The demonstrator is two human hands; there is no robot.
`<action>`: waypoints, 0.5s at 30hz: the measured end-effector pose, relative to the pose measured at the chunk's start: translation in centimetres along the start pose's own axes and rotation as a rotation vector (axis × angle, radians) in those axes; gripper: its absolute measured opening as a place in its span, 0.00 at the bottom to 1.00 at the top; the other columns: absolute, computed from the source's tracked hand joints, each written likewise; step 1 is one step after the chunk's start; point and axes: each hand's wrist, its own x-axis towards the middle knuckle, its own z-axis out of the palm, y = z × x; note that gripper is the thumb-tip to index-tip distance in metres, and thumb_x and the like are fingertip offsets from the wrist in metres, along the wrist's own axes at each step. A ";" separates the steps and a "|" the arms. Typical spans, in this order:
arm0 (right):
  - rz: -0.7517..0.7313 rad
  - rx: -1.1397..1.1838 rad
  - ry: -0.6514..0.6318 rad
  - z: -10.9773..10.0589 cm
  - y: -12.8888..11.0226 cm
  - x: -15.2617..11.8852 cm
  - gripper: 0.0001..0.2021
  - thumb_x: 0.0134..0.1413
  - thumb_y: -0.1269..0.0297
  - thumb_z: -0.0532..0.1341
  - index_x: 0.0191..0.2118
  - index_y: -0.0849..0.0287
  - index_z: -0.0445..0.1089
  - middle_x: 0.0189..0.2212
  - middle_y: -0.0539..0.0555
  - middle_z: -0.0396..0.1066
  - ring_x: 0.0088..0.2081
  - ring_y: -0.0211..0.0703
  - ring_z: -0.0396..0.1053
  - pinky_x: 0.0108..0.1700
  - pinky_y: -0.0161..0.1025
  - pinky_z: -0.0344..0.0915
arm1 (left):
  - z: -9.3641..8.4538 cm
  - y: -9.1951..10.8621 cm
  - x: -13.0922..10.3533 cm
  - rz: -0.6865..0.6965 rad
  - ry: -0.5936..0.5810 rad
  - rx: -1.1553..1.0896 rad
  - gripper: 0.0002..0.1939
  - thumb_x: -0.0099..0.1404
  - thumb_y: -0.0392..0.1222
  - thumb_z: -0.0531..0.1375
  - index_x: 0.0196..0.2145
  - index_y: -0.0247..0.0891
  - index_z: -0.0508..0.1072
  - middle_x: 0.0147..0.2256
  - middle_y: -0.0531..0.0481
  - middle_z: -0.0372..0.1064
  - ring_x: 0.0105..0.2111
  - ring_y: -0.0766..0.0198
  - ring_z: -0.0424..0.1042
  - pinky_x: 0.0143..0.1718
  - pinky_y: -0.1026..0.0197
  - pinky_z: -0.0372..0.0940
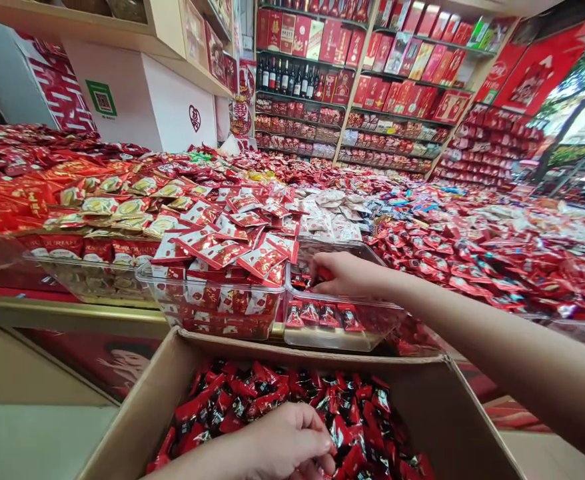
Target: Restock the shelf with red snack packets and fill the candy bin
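My left hand (295, 437) is inside an open cardboard box (137, 407), low over a pile of red and black wrapped candies (252, 390). Its fingers are curled and closed; whatever they hold is hidden. Further forward, my right hand (345, 273) reaches down into a clear plastic bin (332, 337). Its fingers are bent round a red wrapped candy (324, 274), partly covered by the hand. A row of similar candies (327, 315) shows through the bin's front wall.
Left of that bin stands a clear bin (212, 310) heaped with red and white packets (232, 247). Durian packets (117, 250) lie further left. Red candies (452, 267) spread to the right, white packets (330, 210) behind. Shelves with boxes and bottles (287, 79) line the back.
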 end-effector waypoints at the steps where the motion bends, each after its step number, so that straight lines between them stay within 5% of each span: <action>1: -0.014 -0.033 -0.046 0.5 0.1 0.9 0.10 0.40 0.64 0.60 0.32 0.60 0.63 0.27 0.50 0.65 0.27 0.37 0.62 0.25 0.31 0.55 | 0.0 0.0 0.0 -0.002 -0.001 0.005 0.05 0.50 0.38 0.54 0.26 0.36 0.60 0.25 0.52 0.68 0.19 0.74 0.62 0.21 0.69 0.51; 9: -0.186 -0.220 -0.176 2.9 0.1 4.7 0.14 0.40 0.64 0.58 0.36 0.64 0.63 0.31 0.56 0.68 0.31 0.42 0.65 0.28 0.32 0.56 | -0.1 -0.1 0.3 0.027 0.026 0.121 0.02 0.50 0.35 0.54 0.25 0.35 0.64 0.22 0.56 0.63 0.18 0.76 0.55 0.21 0.69 0.48; 15: -0.219 -0.207 -0.180 4.4 0.2 4.9 0.11 0.45 0.65 0.55 0.37 0.63 0.63 0.32 0.57 0.69 0.31 0.42 0.66 0.30 0.33 0.57 | -1.0 -2.5 2.2 0.117 -0.055 0.156 0.15 0.44 0.50 0.61 0.25 0.36 0.67 0.21 0.57 0.60 0.20 0.74 0.55 0.28 0.66 0.51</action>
